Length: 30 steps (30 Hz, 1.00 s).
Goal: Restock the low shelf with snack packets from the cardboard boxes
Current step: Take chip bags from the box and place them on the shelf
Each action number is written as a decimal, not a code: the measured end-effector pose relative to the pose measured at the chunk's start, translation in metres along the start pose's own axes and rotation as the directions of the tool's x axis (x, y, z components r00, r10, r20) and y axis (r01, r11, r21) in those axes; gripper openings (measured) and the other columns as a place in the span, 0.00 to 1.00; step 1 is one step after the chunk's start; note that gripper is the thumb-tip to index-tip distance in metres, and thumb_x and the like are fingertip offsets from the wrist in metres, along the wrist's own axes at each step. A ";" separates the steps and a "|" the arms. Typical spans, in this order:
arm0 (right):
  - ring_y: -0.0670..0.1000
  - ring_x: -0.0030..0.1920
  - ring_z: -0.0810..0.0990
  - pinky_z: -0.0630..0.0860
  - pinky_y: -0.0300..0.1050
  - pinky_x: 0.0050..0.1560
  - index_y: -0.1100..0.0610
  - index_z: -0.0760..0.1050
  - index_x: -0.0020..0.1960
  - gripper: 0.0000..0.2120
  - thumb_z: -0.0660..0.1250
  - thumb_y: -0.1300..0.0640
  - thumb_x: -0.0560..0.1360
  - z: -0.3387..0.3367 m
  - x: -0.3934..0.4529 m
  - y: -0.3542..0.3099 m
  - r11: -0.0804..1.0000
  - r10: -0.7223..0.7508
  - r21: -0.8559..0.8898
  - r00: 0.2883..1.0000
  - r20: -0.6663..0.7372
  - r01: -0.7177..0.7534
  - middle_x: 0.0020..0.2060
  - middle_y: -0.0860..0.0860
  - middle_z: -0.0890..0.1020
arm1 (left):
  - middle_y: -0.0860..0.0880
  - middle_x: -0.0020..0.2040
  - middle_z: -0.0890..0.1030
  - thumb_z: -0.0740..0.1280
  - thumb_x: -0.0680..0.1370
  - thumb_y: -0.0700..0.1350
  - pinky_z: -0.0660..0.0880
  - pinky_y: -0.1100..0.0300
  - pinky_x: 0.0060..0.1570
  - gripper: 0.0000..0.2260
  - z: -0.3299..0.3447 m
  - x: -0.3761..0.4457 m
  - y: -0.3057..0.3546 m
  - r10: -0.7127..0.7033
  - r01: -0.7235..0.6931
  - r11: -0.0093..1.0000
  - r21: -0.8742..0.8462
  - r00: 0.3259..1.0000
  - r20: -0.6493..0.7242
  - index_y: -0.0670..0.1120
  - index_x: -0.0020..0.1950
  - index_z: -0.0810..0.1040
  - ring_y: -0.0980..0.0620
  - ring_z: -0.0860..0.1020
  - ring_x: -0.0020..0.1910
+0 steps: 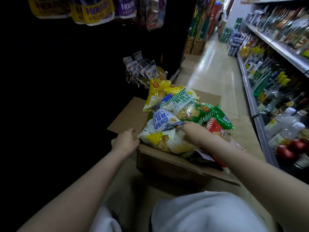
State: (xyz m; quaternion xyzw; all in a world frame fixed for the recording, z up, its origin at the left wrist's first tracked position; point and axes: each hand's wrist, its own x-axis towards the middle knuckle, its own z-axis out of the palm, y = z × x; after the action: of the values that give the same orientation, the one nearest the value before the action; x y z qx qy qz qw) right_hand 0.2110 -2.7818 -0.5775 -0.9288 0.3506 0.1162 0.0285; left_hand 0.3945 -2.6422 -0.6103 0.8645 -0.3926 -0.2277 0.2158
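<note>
An open cardboard box (167,162) stands on the floor in front of me, heaped with snack packets. On top lie a yellow packet (154,94), a green-and-white packet (180,104), a blue-and-white packet (163,122), a green packet (215,117) and a pale yellow packet (172,141) nearest me. My left hand (125,141) is at the box's left corner, fingers curled against the edge of the nearest packet. My right hand (190,131) lies on the pile and grips the top of the pale yellow packet. The low shelf on the left is in deep shadow.
Small packets (142,67) stand at the dark shelf's near end, behind the box. Purple-and-yellow bags (98,12) hang above. A shelf of bottles (274,91) runs along the right. The tiled aisle (215,72) stretches ahead. My pale-clothed knees (205,213) are below.
</note>
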 end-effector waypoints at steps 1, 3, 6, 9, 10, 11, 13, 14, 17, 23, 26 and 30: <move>0.56 0.59 0.75 0.73 0.47 0.57 0.55 0.71 0.66 0.21 0.62 0.67 0.75 0.004 0.001 -0.001 0.999 0.032 0.039 0.998 -0.062 -0.029 0.61 0.56 0.74 | 0.45 0.60 0.79 0.63 0.77 0.46 0.70 0.53 0.62 0.22 0.000 -0.002 0.003 0.031 -0.031 0.999 0.016 0.999 0.010 0.48 0.71 0.66 0.46 0.74 0.63; 0.56 0.55 0.78 0.75 0.48 0.55 0.57 0.75 0.62 0.18 0.61 0.69 0.75 0.006 0.001 -0.005 0.991 0.072 0.128 0.982 -0.172 -0.050 0.56 0.58 0.78 | 0.43 0.60 0.78 0.64 0.77 0.44 0.72 0.55 0.59 0.24 0.002 -0.006 0.008 0.109 -0.110 0.994 0.023 0.994 0.026 0.47 0.72 0.64 0.44 0.74 0.61; 0.58 0.54 0.79 0.72 0.46 0.53 0.58 0.78 0.56 0.12 0.64 0.65 0.75 -0.002 -0.001 -0.007 0.986 0.078 0.168 0.946 -0.316 -0.026 0.50 0.58 0.82 | 0.45 0.60 0.77 0.65 0.76 0.44 0.73 0.58 0.55 0.29 0.003 -0.011 0.019 0.197 -0.197 0.980 -0.042 0.980 0.009 0.51 0.75 0.57 0.47 0.76 0.58; 0.56 0.50 0.80 0.71 0.43 0.50 0.59 0.80 0.53 0.09 0.68 0.61 0.74 -0.025 -0.008 -0.009 0.954 0.118 0.298 0.868 -0.482 0.036 0.47 0.57 0.83 | 0.44 0.61 0.77 0.66 0.77 0.47 0.72 0.59 0.53 0.28 0.003 -0.009 0.028 0.137 -0.152 0.970 -0.191 0.986 -0.093 0.49 0.75 0.59 0.45 0.77 0.57; 0.53 0.47 0.79 0.71 0.43 0.48 0.59 0.81 0.52 0.09 0.70 0.60 0.73 -0.033 -0.011 -0.010 0.931 0.157 0.360 0.829 -0.537 0.057 0.45 0.56 0.83 | 0.43 0.61 0.77 0.65 0.78 0.49 0.72 0.58 0.54 0.26 0.002 -0.006 0.031 0.091 -0.123 0.952 -0.282 0.988 -0.122 0.47 0.74 0.61 0.44 0.77 0.58; 0.51 0.43 0.78 0.70 0.41 0.46 0.60 0.81 0.51 0.09 0.71 0.59 0.72 -0.040 -0.015 -0.012 0.908 0.192 0.411 0.790 -0.582 0.082 0.44 0.56 0.84 | 0.42 0.62 0.77 0.63 0.78 0.52 0.73 0.55 0.58 0.25 0.000 -0.004 0.035 0.037 -0.084 0.906 -0.416 0.992 -0.121 0.44 0.73 0.63 0.42 0.77 0.59; 0.46 0.39 0.75 0.68 0.38 0.44 0.60 0.82 0.49 0.09 0.72 0.58 0.71 -0.047 -0.024 -0.020 0.879 0.215 0.457 0.738 -0.640 0.140 0.43 0.54 0.84 | 0.41 0.64 0.75 0.60 0.78 0.58 0.72 0.50 0.61 0.28 -0.004 -0.004 0.049 -0.035 0.008 0.727 -0.687 0.999 -0.026 0.43 0.71 0.65 0.42 0.77 0.58; 0.45 0.39 0.75 0.68 0.37 0.43 0.59 0.82 0.49 0.08 0.73 0.57 0.71 -0.047 -0.030 -0.025 0.869 0.217 0.465 0.716 -0.664 0.167 0.43 0.54 0.84 | 0.42 0.63 0.76 0.59 0.77 0.62 0.73 0.51 0.59 0.28 -0.004 -0.005 0.057 -0.030 0.057 0.628 -0.776 0.998 0.050 0.44 0.70 0.67 0.44 0.78 0.56; 0.49 0.41 0.80 0.76 0.44 0.46 0.58 0.82 0.48 0.07 0.72 0.56 0.72 -0.036 -0.047 -0.034 0.867 0.173 0.439 0.686 -0.707 0.234 0.43 0.53 0.84 | 0.48 0.55 0.80 0.60 0.74 0.66 0.73 0.55 0.49 0.24 -0.004 -0.009 0.077 0.079 0.219 0.377 -0.900 0.961 0.267 0.52 0.63 0.73 0.49 0.78 0.49; 0.55 0.47 0.81 0.77 0.49 0.48 0.61 0.79 0.53 0.13 0.63 0.53 0.78 -0.041 -0.032 0.006 0.729 0.222 0.659 0.845 -0.487 0.188 0.47 0.56 0.83 | 0.43 0.60 0.77 0.71 0.70 0.58 0.76 0.51 0.49 0.30 0.012 0.015 0.076 -0.162 0.236 0.309 -0.921 0.968 0.194 0.47 0.67 0.67 0.43 0.78 0.55; 0.58 0.65 0.71 0.70 0.56 0.65 0.60 0.64 0.70 0.32 0.71 0.50 0.71 -0.038 0.009 0.037 0.799 0.364 0.586 0.885 -0.290 -0.136 0.66 0.57 0.70 | 0.46 0.60 0.78 0.72 0.69 0.57 0.76 0.55 0.46 0.31 0.012 0.020 0.074 -0.126 0.163 0.351 -0.922 0.984 0.126 0.49 0.67 0.68 0.46 0.78 0.55; 0.62 0.72 0.59 0.58 0.60 0.71 0.56 0.43 0.77 0.54 0.74 0.42 0.66 -0.019 0.045 0.047 0.870 0.426 0.300 0.903 -0.062 -0.390 0.72 0.61 0.61 | 0.49 0.62 0.75 0.77 0.65 0.53 0.74 0.52 0.58 0.39 0.007 0.021 0.068 -0.158 -0.051 0.562 -0.826 0.973 -0.168 0.49 0.71 0.63 0.47 0.75 0.60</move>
State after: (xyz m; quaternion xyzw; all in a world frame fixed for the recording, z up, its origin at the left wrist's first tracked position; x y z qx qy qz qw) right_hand 0.2169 -2.8485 -0.5680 -0.8254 0.5531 0.0099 0.1123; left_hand 0.3638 -2.7008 -0.5835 0.6945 -0.1872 -0.2929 0.6299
